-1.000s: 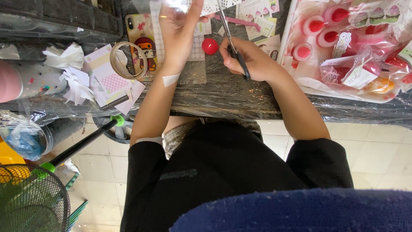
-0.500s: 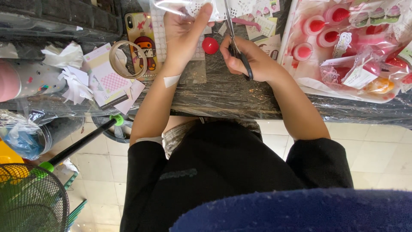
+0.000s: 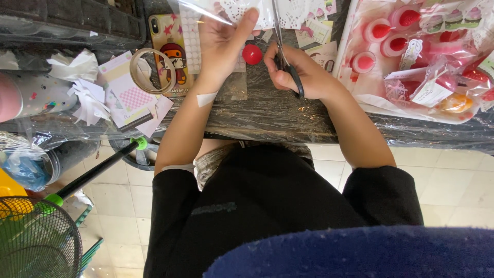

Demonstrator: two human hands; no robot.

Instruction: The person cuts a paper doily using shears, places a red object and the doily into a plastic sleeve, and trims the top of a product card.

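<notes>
White doily paper in clear film (image 3: 242, 11) sits at the table's (image 3: 267, 118) far edge, pinched taut in the left hand (image 3: 221, 44) for cutting. Right hand (image 3: 296, 72) is closed through the scissors (image 3: 283, 56) handles, blades pointing into the sheet. Red round piece (image 3: 252, 54) lies between the hands; tape ring (image 3: 149, 69) lies left.

Pale tiled floor (image 3: 453, 170) — plastic-covered table (image 3: 267, 116)
</notes>
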